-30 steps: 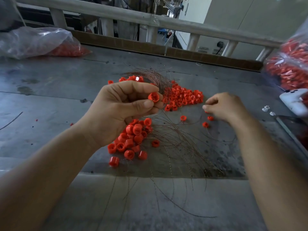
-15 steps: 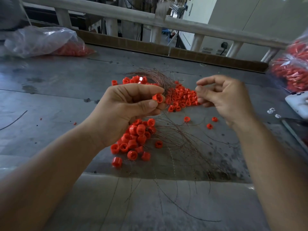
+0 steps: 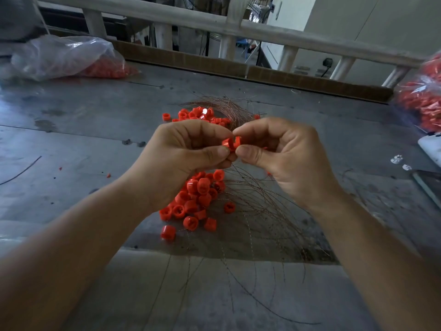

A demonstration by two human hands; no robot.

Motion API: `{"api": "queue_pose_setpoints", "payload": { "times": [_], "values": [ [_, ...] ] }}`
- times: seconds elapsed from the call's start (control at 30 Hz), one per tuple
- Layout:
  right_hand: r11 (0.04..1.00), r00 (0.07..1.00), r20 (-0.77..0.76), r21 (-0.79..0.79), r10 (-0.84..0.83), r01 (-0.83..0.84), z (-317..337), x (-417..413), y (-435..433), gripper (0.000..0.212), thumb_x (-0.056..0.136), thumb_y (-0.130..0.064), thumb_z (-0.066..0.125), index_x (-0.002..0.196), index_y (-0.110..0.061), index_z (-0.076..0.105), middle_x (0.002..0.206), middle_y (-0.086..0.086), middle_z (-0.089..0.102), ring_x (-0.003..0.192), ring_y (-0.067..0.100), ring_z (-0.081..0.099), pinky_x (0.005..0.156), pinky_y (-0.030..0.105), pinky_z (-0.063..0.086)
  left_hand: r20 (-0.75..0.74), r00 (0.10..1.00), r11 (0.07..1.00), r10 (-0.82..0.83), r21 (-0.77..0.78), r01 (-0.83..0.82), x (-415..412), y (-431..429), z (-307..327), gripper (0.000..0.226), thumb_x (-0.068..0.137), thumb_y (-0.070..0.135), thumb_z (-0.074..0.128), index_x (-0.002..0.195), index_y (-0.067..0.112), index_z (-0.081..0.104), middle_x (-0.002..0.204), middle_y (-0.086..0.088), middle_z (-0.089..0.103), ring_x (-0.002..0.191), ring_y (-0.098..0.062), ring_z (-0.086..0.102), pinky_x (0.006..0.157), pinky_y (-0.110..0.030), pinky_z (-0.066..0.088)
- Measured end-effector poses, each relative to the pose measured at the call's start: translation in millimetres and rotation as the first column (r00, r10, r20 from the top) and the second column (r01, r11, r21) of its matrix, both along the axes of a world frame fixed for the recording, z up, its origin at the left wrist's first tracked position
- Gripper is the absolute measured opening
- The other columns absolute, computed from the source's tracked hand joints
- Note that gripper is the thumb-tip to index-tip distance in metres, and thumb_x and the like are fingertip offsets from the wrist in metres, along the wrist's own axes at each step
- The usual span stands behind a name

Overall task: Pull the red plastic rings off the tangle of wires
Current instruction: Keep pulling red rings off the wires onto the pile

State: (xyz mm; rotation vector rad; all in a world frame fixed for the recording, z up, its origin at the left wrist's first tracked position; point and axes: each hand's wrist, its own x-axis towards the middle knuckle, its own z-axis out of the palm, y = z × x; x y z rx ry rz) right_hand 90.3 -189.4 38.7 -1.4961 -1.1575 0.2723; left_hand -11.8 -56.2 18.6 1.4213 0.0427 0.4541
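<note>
A red plastic ring (image 3: 231,144) is raised above the table, pinched between thumb and fingers of my left hand (image 3: 186,158) and my right hand (image 3: 284,154), which meet at it. Thin copper wires (image 3: 257,206) fan out in a tangle below and behind the hands. A heap of loose red rings (image 3: 195,199) lies under my left wrist, and a second heap of rings (image 3: 198,115) sits farther back beside a wire bundle (image 3: 229,108). My hands hide the wires nearest the held ring.
A clear plastic bag (image 3: 64,58) with red rings lies at the back left of the grey metal table (image 3: 83,130). Another bag of red parts (image 3: 424,101) stands at the right edge, with a white object (image 3: 432,149) below it. A white railing (image 3: 214,22) runs behind.
My right hand rose from the table, moved left and took hold of the ring that my left hand was holding. The camera also leaned closer.
</note>
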Motion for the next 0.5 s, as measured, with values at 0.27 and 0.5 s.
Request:
{"api": "queue_pose_setpoints", "payload": {
  "times": [0.27,0.5],
  "values": [
    [0.998,0.989,0.136,0.001,-0.057,0.057,-1.8,-2.7,0.8,0.027,0.070,-0.002,0.071,0.090,-0.018,0.065,0.082,-0.007,0.067,0.076,0.007,0.067,0.070,0.017,0.052,-0.021,0.999,0.998,0.050,0.044,-0.049,-0.1,1.2,-0.1,0.023,0.052,0.020,0.070,0.074,0.023,0.075,0.071,-0.001,0.072,0.067,-0.013,0.069,0.063,-0.018,0.053],
    [0.993,0.965,0.238,-0.018,-0.108,0.116,-2.4,-2.8,-0.1,0.030,0.069,-0.005,0.073,0.095,-0.018,0.065,0.085,-0.005,0.067,0.080,0.008,0.067,0.074,0.022,0.054,-0.057,0.995,0.994,0.086,0.072,-0.082,-0.1,-1.0,1.3,0.023,0.054,0.013,0.068,0.077,0.016,0.071,0.073,-0.006,0.073,0.067,-0.015,0.070,0.061,-0.017,0.053]
  ]
}}
